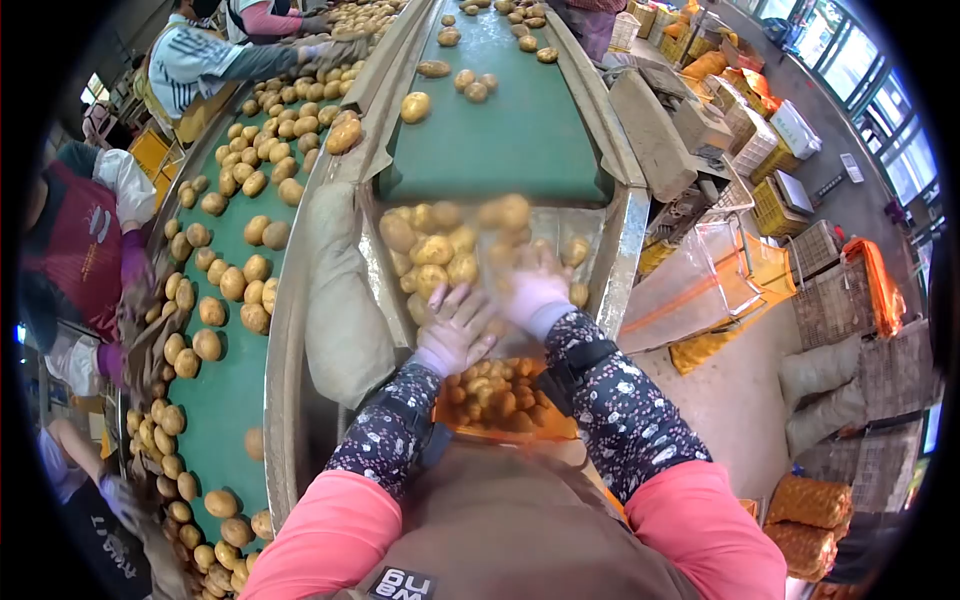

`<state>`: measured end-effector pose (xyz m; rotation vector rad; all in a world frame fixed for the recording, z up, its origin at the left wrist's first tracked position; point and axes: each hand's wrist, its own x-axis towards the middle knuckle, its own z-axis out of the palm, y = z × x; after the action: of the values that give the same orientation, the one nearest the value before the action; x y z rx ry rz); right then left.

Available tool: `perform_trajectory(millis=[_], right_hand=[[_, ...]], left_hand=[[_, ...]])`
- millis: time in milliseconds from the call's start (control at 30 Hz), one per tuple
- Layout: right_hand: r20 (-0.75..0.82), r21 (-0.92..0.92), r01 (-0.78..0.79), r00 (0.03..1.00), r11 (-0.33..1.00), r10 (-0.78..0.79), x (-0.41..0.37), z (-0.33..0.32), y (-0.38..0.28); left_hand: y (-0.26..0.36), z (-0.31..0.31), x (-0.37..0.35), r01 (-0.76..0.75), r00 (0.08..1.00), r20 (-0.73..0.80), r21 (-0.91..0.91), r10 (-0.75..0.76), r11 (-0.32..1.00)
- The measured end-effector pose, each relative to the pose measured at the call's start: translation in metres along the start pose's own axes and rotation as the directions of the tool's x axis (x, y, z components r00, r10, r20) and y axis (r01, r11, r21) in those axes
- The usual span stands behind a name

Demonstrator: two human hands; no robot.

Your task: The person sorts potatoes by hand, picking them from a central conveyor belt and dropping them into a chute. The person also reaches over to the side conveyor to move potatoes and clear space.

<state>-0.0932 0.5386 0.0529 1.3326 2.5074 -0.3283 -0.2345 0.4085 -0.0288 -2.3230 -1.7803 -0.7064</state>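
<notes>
Pink sleeves and a brown apron (500, 530) fill the bottom of the view, with dark flowered arm covers running up to both wrists. Just past them an orange sack (497, 398) sits open, packed with small potatoes. Both hands reach over it, close together but not touching, into the heap of potatoes (432, 250) piled in the metal chute (628, 240) at the end of the green belt (500, 140). The left hand (455, 328) lies with its fingers spread at the near edge of the heap, gripping nothing. The right hand (535, 292) is blurred among the potatoes, so whether it holds any cannot be told. More potatoes lie scattered further up the belt. A pale stuffed sack (340, 300) lies along the chute's left side. Beyond it a second green belt (225, 390) carries many potatoes, with other people standing along its far side, one in a striped top (190, 60) reaching onto it. To the right stand a clear bag (710, 275), crates (770, 205) and filled net sacks (810, 500).
</notes>
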Motion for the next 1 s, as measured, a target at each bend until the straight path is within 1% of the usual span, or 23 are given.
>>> perform_trajectory(millis=[67,133,167,200,233,267,300,333,367,400,433,467,500,533,633,733,833,867,900,933,967,1000], right_hand=[[0.118,-0.023,-0.007,0.993,1.000,0.010,-0.017,0.014,0.010],[0.116,-0.179,-0.030,0.992,0.983,0.052,-0.046,0.007,-0.002],[0.134,-0.175,-0.024,0.990,0.984,0.048,-0.043,0.012,-0.001],[0.159,-0.170,-0.019,0.986,0.985,0.046,-0.042,0.022,0.001],[0.182,-0.166,-0.013,0.982,0.986,0.044,-0.042,0.029,0.003],[0.072,-0.010,-0.067,0.995,0.998,0.068,-0.041,0.030,0.005],[-0.018,0.132,-0.065,0.998,0.989,0.068,-0.034,0.030,0.010],[-0.107,0.271,-0.048,0.991,0.961,0.080,-0.019,0.034,0.017],[-0.192,0.404,-0.018,0.976,0.915,0.104,-0.007,0.043,0.022],[-0.610,0.183,0.126,0.792,0.975,0.012,0.000,0.050,0.021],[-0.481,0.276,0.125,0.876,0.953,0.024,0.010,0.054,0.024],[-0.340,0.364,0.109,0.940,0.925,0.023,0.014,0.030,0.018],[-0.298,0.169,0.155,0.949,0.973,-0.099,0.008,0.010,0.013],[-0.252,-0.027,0.219,0.943,0.975,-0.219,0.002,-0.011,0.008],[-0.088,-0.143,0.235,0.965,0.962,-0.249,0.018,-0.004,0.002],[-0.188,-0.260,0.183,0.954,0.948,-0.235,0.030,0.014,-0.001],[-0.136,-0.163,0.188,0.968,0.969,-0.210,0.022,-0.004,0.000],[-0.213,0.121,0.197,0.962,0.973,-0.169,0.023,0.002,0.006],[-0.276,0.392,0.213,0.955,0.895,-0.107,0.024,0.007,0.012],[-0.313,0.578,0.243,0.948,0.779,-0.063,0.024,0.013,0.016],[-0.350,0.729,0.285,0.937,0.622,-0.018,0.021,0.013,0.016],[-0.381,0.808,0.334,0.925,0.485,-0.001,0.016,0.012,0.016]], left_hand=[[-0.002,0.005,-0.002,0.067,0.994,-0.091,0.028,-0.064,0.997],[0.001,0.000,0.003,0.224,0.973,-0.075,0.058,-0.220,0.973],[0.003,-0.001,0.005,0.301,0.953,-0.065,0.071,-0.296,0.951],[0.003,0.006,0.005,0.345,0.936,-0.107,0.085,-0.336,0.935],[0.003,0.008,0.005,0.368,0.929,-0.081,0.117,-0.360,0.923],[0.002,0.005,0.010,0.390,0.921,-0.059,0.152,-0.385,0.908],[0.003,0.001,0.013,0.409,0.911,-0.041,0.189,-0.409,0.893],[0.005,-0.005,0.014,0.387,0.919,-0.009,0.228,-0.395,0.894],[0.005,-0.005,0.014,0.362,0.930,-0.016,0.203,-0.367,0.910],[0.004,-0.006,0.014,0.335,0.942,-0.024,0.179,-0.336,0.925],[0.003,-0.006,0.015,0.306,0.952,-0.033,0.155,-0.304,0.939],[0.003,-0.007,0.015,0.283,0.959,-0.006,0.142,-0.285,0.949],[0.004,-0.010,0.016,0.262,0.964,0.022,0.127,-0.266,0.957],[0.005,-0.012,0.017,0.242,0.967,0.049,0.112,-0.248,0.964],[0.007,-0.019,0.018,0.170,0.978,0.119,0.028,-0.172,0.985],[0.001,-0.014,0.013,-0.041,0.986,0.161,-0.063,0.050,0.997],[0.002,-0.018,0.013,-0.155,0.978,0.133,-0.053,0.161,0.986],[0.004,-0.019,0.013,-0.144,0.981,0.122,-0.076,0.153,0.987],[0.002,-0.017,0.012,-0.190,0.970,0.139,-0.096,0.202,0.977],[-0.001,-0.014,0.011,-0.233,0.956,0.154,-0.116,0.249,0.966],[-0.003,-0.014,0.010,-0.276,0.940,0.167,-0.137,0.297,0.951],[-0.003,-0.013,0.010,-0.288,0.938,0.162,-0.127,0.306,0.949]])
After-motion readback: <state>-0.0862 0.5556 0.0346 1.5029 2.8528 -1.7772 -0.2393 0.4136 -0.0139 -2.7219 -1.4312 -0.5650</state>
